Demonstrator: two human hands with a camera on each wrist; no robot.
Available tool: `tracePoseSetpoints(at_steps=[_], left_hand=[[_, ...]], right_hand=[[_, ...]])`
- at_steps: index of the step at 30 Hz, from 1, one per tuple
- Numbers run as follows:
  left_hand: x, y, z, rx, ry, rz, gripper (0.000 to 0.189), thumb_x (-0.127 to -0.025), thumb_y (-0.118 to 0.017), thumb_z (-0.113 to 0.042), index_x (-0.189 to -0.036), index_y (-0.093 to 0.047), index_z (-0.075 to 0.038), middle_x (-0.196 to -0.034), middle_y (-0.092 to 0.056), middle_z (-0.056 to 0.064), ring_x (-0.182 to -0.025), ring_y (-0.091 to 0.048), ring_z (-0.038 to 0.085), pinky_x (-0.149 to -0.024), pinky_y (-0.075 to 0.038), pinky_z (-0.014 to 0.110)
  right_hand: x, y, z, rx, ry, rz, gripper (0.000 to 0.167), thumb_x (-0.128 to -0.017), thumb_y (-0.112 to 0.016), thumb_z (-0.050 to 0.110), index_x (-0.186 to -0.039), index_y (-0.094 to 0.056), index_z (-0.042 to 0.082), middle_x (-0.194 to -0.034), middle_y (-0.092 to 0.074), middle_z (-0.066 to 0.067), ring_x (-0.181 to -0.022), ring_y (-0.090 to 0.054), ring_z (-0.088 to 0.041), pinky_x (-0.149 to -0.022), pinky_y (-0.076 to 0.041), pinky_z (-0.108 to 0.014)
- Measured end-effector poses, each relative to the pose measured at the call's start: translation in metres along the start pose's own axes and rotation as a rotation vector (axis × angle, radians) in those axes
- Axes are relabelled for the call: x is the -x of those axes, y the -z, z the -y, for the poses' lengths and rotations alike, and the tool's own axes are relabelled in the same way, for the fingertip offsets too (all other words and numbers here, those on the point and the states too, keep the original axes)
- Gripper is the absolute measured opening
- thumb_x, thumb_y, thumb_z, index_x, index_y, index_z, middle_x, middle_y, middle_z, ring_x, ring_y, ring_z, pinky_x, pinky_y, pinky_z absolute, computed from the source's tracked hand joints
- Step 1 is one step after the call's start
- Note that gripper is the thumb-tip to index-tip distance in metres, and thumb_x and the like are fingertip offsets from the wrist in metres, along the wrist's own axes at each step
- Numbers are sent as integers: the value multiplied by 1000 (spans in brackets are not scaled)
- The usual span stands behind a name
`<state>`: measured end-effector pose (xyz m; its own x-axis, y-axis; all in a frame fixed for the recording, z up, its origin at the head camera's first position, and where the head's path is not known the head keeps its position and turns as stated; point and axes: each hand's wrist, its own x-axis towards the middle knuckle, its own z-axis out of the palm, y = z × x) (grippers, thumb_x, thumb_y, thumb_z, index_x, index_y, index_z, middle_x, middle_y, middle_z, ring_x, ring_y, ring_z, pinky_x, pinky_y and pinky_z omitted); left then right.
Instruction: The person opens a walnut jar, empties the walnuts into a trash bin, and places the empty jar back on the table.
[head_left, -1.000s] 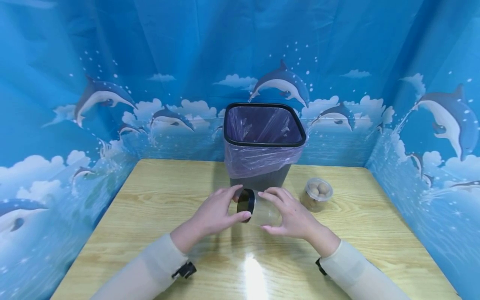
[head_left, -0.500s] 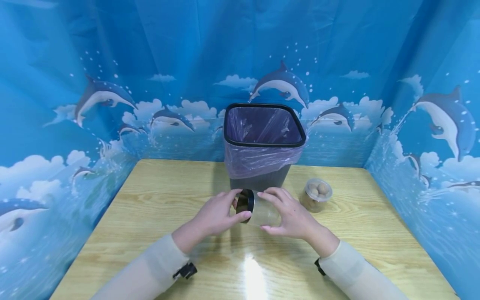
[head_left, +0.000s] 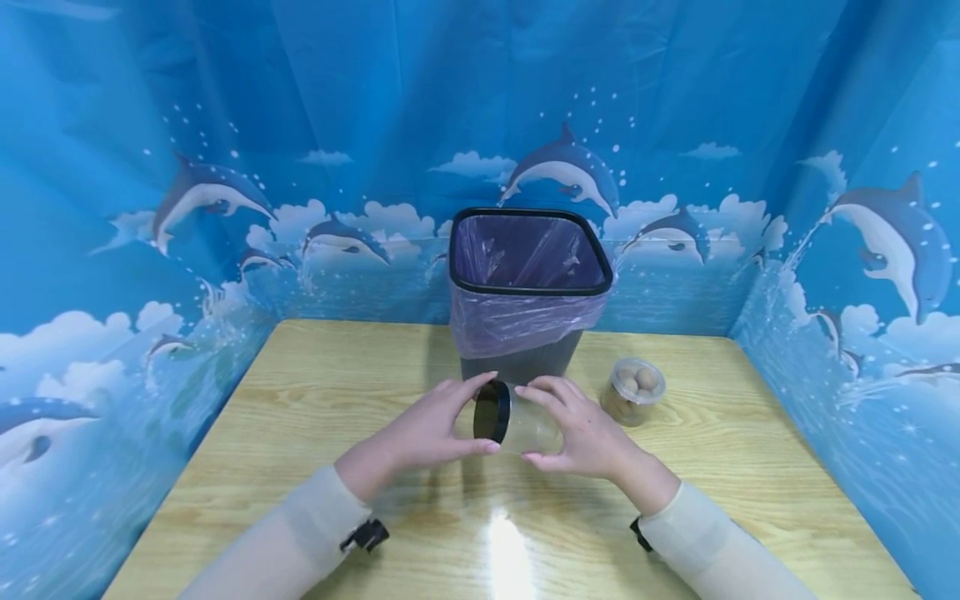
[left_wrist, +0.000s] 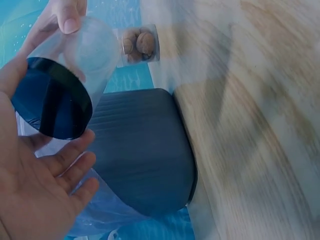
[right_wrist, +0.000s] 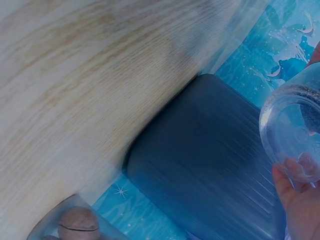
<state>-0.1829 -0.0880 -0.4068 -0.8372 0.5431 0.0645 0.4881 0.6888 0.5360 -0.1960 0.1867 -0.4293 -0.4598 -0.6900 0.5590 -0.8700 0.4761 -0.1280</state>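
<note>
A clear plastic jar with a black lid lies sideways in the air in front of the bin, its lid facing left. My right hand grips the jar's body near the base; the jar's round clear bottom shows in the right wrist view. Around the lid, my left hand is spread wide, fingers at the upper edge and thumb by the lower edge. In the left wrist view the same lid sits between thumb and fingers, palm exposed, with the remaining fingers loosely extended.
A dark bin with a black rim and purple liner stands at the table's back, right behind the jar. Right of it is a clear tub of walnuts. The wooden table is enclosed by blue dolphin-print curtains.
My left thumb has come down off the lid's face to its lower edge, and that hand has spread wider. The right hand and jar have stayed nearly in place.
</note>
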Motion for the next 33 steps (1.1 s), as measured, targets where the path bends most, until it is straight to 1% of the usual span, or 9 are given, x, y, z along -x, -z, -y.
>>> tracePoseSetpoints(at_steps=[3,8,14,18,22,26,29,31,33], left_hand=[[0,3,1,-7,-39,8,100,-80,-72,-65,-161,-22,-31,-153,-45,1,-137,-42,25,-108,-39,53],[-1,4,3,-25,-105,11,100,-80,-82,-49,-160,-23,-34,-156,-40,-2,-139,-39,24,-109,-38,51],[-1,3,5,-47,-188,-23,102,-77,-88,-32,-159,-27,-32,-155,-42,2,-139,-39,28,-112,-34,54],[-1,2,6,-57,-208,-41,105,-76,-89,-27,-159,-25,-33,-157,-39,3,-141,-37,30,-112,-32,57],[-1,2,7,-51,-199,-42,107,-77,-88,-31,-160,-20,-35,-160,-34,2,-143,-34,31,-112,-31,59],[0,2,6,-49,-160,-40,108,-78,-83,-49,-161,-17,-31,-161,-32,1,-144,-33,28,-113,-30,55],[0,0,4,-55,-116,-52,107,-79,-76,-62,-161,-18,-27,-160,-33,2,-143,-34,27,-114,-30,53],[0,-2,3,-57,-88,-70,104,-81,-71,-66,-161,-21,-23,-159,-36,3,-141,-37,27,-114,-30,53],[0,-3,2,-60,-60,-91,102,-82,-67,-69,-160,-23,-20,-154,-42,5,-137,-42,26,-113,-33,52]], right_hand=[[0,0,0,-3,3,3,86,-74,-84,44,-144,-49,11,-131,-53,-11,-115,-55,-27,-89,-55,-43],[0,0,0,-8,8,5,85,-73,-84,43,-144,-49,10,-130,-53,-11,-115,-55,-27,-88,-55,-42],[0,0,-1,-10,7,8,85,-74,-84,44,-144,-49,11,-129,-54,-10,-113,-56,-26,-88,-55,-42],[-1,0,-2,-9,8,5,86,-74,-84,44,-144,-48,10,-129,-54,-11,-113,-56,-27,-89,-55,-43],[0,0,-2,-15,3,5,85,-75,-83,43,-144,-48,10,-131,-53,-11,-115,-56,-27,-91,-53,-43],[0,0,-3,-11,2,1,84,-76,-82,44,-144,-48,9,-131,-53,-12,-115,-56,-28,-93,-53,-45],[0,0,-3,-11,4,-5,86,-76,-82,45,-145,-47,9,-131,-53,-12,-115,-56,-29,-93,-53,-45],[0,0,-4,-11,3,-7,86,-76,-82,45,-145,-47,10,-131,-53,-12,-115,-56,-29,-92,-53,-46],[0,-1,-4,-14,4,-7,86,-76,-82,45,-146,-47,10,-131,-53,-12,-114,-56,-29,-91,-53,-46]])
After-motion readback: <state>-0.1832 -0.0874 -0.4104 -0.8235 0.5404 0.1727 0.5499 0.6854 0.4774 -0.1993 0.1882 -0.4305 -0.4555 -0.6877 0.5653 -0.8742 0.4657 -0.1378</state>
